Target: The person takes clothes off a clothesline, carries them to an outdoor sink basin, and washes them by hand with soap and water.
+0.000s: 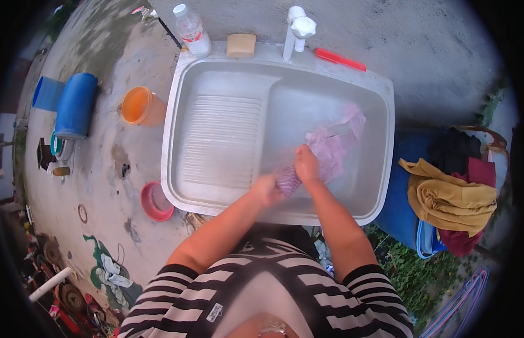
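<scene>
A wet pink cloth, partly striped, hangs between my hands over the basin side of a grey laundry sink. My left hand is closed round its near, bunched end, close to the lower edge of the ribbed washboard; motion blurs this hand a little. Farther up the cloth, my right hand grips it in a fist. The loose end of the cloth spreads toward the far right of the basin. Whether it touches the basin floor I cannot tell.
Along the sink's back rim stand a plastic bottle, a tan soap block, a white tap and a red brush-like handle. Mustard clothing lies piled at right. An orange bucket and red basin sit left.
</scene>
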Demonstrator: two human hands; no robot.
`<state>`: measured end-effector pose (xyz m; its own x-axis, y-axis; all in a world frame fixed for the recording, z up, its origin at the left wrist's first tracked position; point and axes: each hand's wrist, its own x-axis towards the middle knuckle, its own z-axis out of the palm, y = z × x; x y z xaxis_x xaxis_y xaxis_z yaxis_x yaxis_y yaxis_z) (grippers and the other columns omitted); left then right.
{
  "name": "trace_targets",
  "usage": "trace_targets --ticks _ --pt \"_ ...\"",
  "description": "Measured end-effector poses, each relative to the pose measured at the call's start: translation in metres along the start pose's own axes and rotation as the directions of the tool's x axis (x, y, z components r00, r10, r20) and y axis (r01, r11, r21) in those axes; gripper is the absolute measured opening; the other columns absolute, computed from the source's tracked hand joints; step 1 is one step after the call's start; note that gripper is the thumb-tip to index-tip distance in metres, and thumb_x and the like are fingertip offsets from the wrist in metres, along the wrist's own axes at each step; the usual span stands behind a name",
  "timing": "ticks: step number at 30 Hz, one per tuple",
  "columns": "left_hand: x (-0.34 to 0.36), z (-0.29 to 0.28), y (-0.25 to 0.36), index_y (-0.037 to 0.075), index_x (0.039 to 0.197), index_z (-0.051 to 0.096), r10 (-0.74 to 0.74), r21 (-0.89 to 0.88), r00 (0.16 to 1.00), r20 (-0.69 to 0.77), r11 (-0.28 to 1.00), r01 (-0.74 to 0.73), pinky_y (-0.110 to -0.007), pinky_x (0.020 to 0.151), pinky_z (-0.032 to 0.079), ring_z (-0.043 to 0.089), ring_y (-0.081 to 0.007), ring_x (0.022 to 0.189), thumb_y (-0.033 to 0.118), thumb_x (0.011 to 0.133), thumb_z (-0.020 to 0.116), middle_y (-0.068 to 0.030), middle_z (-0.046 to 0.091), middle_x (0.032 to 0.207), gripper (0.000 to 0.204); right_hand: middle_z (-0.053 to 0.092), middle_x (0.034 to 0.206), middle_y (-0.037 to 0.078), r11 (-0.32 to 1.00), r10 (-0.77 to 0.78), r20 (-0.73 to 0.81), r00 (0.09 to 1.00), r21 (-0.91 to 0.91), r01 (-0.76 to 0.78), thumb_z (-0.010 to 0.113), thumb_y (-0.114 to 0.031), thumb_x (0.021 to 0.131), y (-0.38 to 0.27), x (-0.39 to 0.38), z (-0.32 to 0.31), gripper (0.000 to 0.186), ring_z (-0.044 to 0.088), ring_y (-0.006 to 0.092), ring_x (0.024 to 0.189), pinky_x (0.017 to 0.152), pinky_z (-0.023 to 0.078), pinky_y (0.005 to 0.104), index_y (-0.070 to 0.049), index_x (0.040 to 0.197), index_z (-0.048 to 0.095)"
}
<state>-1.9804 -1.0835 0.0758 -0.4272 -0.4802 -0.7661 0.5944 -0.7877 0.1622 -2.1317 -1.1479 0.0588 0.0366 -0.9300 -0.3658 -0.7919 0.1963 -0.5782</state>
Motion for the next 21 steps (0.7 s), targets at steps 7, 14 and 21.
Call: trace_targets --ticks 7,14,21 --pt "-0.018 0.008 0.000 0.009 0.143 0.034 -0.096 0.054 0.937 -0.336 0.991 0.121 -0.061 0.102 0.032 0.036 -0.0368 0.132 0.037 0.099 0.040 -0.0140 0.035 0.146 0.053 0.032 0.146 0.019 0.841 -0.451 -0.005 0.893 -0.337 0.423 0.058 -0.017 0.086 0.057 0.025 0.037 0.052 0.034 0.0401 0.131 0.109 0.028 0.0478 -0.013 0.135 0.043" --pt "-0.010 -0.009 -0.010 0.009 0.143 0.033 -0.046 -0.053 0.949 -0.311 0.998 0.031 -0.064 0.100 0.033 0.033 -0.0377 0.134 0.035 0.099 0.041 -0.0150 0.034 0.146 0.052 0.030 0.148 0.017 0.857 -0.360 0.322 0.876 -0.258 0.447 0.065 -0.020 0.083 0.030 0.017 0.014 0.061 0.029 0.0391 0.134 0.110 0.028 0.0457 -0.008 0.137 0.040" --pt "0.010 0.008 -0.001 0.007 0.129 0.046 -0.064 -0.163 0.916 -0.395 0.987 -0.002 -0.056 0.086 0.050 0.056 -0.0342 0.108 0.042 0.097 0.040 -0.0193 0.053 0.121 0.047 0.061 0.110 0.020 0.913 -0.332 0.458 0.825 0.376 0.159 0.066 -0.020 0.083 0.019 -0.021 0.037 0.043 0.059 0.0384 0.100 0.088 0.047 0.0443 -0.005 0.120 0.051"
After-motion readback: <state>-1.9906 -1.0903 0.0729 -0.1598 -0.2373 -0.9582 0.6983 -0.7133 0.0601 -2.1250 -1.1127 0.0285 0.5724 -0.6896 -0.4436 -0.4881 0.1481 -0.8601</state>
